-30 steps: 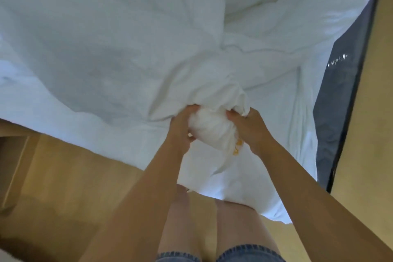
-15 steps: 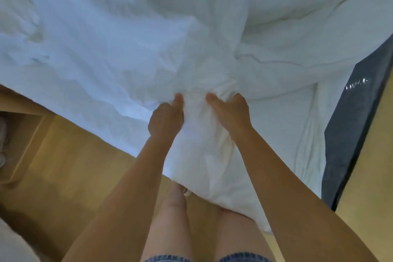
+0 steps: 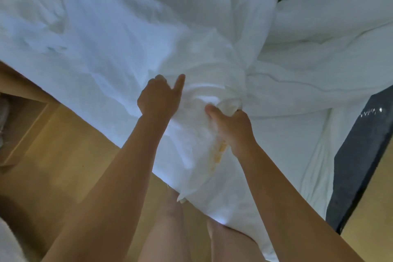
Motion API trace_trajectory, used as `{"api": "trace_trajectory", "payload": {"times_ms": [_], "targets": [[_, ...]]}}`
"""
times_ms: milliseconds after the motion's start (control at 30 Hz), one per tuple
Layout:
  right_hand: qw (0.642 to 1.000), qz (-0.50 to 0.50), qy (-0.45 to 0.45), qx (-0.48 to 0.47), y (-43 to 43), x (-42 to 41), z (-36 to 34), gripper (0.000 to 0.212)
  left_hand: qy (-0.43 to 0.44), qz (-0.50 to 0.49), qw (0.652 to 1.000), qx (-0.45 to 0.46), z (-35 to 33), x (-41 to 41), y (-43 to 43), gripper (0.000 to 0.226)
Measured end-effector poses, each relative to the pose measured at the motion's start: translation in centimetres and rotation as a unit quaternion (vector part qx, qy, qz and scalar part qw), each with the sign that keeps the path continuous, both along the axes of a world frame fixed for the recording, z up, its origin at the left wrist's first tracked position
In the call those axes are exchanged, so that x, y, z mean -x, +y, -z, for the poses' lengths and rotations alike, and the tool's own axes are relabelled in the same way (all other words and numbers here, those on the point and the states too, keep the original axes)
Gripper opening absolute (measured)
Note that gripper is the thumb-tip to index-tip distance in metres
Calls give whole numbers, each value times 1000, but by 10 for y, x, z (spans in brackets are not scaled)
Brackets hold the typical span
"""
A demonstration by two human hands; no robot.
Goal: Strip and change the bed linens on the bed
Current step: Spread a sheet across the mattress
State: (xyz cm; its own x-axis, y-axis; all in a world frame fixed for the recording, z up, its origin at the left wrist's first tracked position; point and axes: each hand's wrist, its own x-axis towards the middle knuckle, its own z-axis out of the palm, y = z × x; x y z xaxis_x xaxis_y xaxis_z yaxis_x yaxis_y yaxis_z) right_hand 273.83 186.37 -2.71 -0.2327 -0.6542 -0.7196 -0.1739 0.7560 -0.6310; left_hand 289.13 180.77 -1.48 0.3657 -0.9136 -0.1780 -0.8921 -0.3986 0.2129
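A white duvet cover [image 3: 119,34] lies crumpled over the bed and hangs off its near edge. In the middle it is bunched into a thick twisted wad [image 3: 214,83]. My left hand [image 3: 158,98] grips the fabric on the left of the wad, fingers curled into the cloth and thumb sticking up. My right hand [image 3: 231,125] holds the wad from the right, fingers buried in the folds. A small yellow label [image 3: 220,153] shows on the cloth below my right hand. More white bedding [image 3: 331,17] is heaped at the back right.
Wooden floor [image 3: 63,166] runs along the bed's near side, where my bare legs [image 3: 170,229] stand against the hanging cloth. A dark grey bed base [image 3: 361,155] shows at the right. A low wooden shelf [image 3: 19,125] sits at the far left.
Both hands have shifted their hold along the wad and moved apart. The bunched fabric has been pushed further up onto the bed, and the yellow label shows again.
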Motion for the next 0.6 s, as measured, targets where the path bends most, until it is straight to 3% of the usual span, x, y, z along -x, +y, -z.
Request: {"api": "trace_trajectory", "payload": {"times_ms": [100, 233, 433, 600], "targets": [[1000, 4, -13, -8, -5, 2, 1, 83, 29, 68, 996, 48, -1, 15, 36, 68], [1000, 10, 0, 22, -8, 2, 4, 80, 96, 132, 986, 29, 11, 28, 44, 34], [998, 37, 30, 46, 0, 7, 14, 76, 152, 154, 961, 174, 5, 33, -5, 27], [997, 48, 53, 32, -8, 8, 17, 71, 134, 197, 967, 91, 10, 45, -40, 28]]}}
